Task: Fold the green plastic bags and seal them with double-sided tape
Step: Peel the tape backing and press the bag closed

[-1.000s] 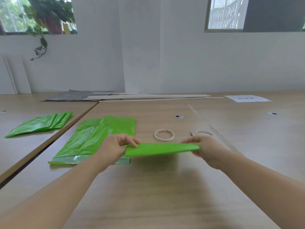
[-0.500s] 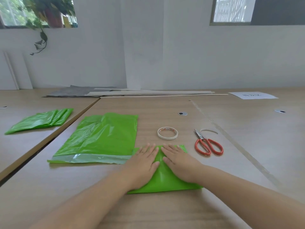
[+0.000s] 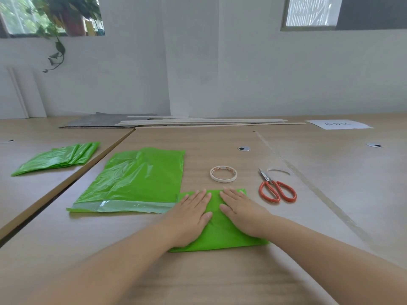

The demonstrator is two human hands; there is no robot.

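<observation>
Pressing down with both hands flat, fingers straight: your left hand [image 3: 191,213] and right hand [image 3: 241,211] rest side by side on the folded green bag [image 3: 217,235] on the worktop [image 3: 209,280], tape roll [image 3: 223,174] just beyond, scissors [image 3: 275,188] to the right.

tape roll [image 3: 223,174] left of scissors [image 3: 276,188]

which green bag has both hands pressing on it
The folded bag nearest the person, under the left hand and right hand. The flat bag and the far-left stack lie untouched.
</observation>
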